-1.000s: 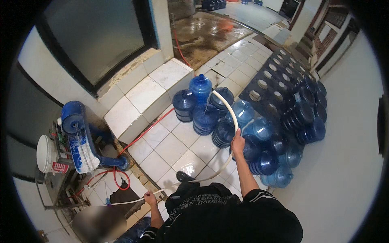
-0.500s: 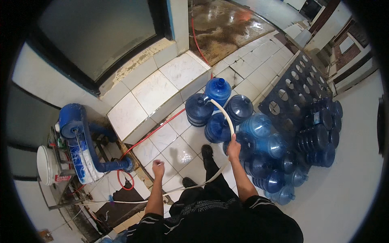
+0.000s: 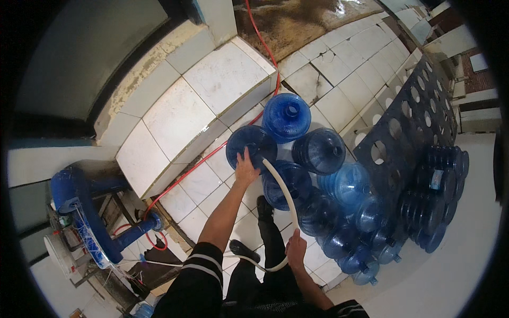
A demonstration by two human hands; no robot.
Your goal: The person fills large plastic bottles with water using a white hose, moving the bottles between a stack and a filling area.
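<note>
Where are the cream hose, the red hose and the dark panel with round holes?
Cream hose [image 3: 289, 197]: head view, on its upper curve.
Red hose [image 3: 206, 160]: head view, on its diagonal middle stretch.
Dark panel [image 3: 412, 132]: head view, on solid surface between holes.

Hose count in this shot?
2. Cream hose, in the right hand, its end near the left hand; red hose, running along the foot of the tiled step. Others may be hidden at lower left.
</note>
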